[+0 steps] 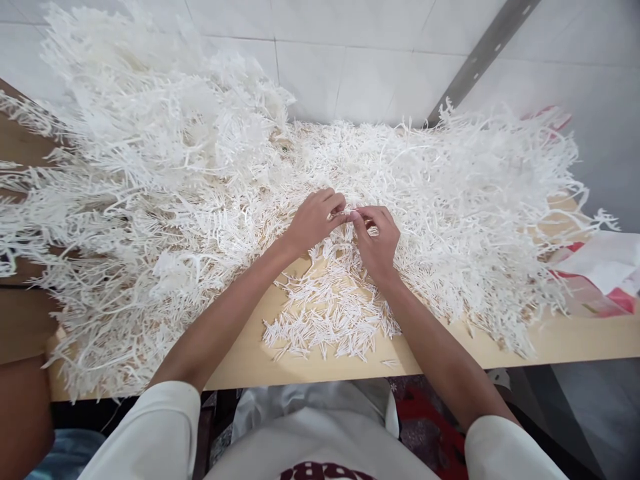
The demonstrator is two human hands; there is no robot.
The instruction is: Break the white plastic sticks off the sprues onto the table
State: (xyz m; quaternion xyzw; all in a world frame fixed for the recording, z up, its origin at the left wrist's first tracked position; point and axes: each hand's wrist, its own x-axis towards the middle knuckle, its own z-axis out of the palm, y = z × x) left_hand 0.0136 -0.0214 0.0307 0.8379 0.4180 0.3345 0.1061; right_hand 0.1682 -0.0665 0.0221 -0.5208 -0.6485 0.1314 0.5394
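On the L side we see a big heap of white branched strands, which look like plastic; they should be very light and springy, w/ thin tips that may snap easily, so we judge it best to pinch one near its stem, bec. the branches tangle. The texture is matte and feathery, like dry coral. Next, the grip of the left hand has thumb and fingers pressed together, pinching, as it seems, a small white piece above the counter; its exact shape is too small to tell. Nearer to us lies a flat pile of short sticks, straight and approx. matchlike, prob. stiff and a bit slippery. Then the right hand meets the left one, its grip also closed, thumb to forefinger, on the same piece. Further R we have another heap, loose and frilly, w/ longer curly strands at its edge. At far R lies a pink-and-white bag, thin, crumpled, prob. soft.
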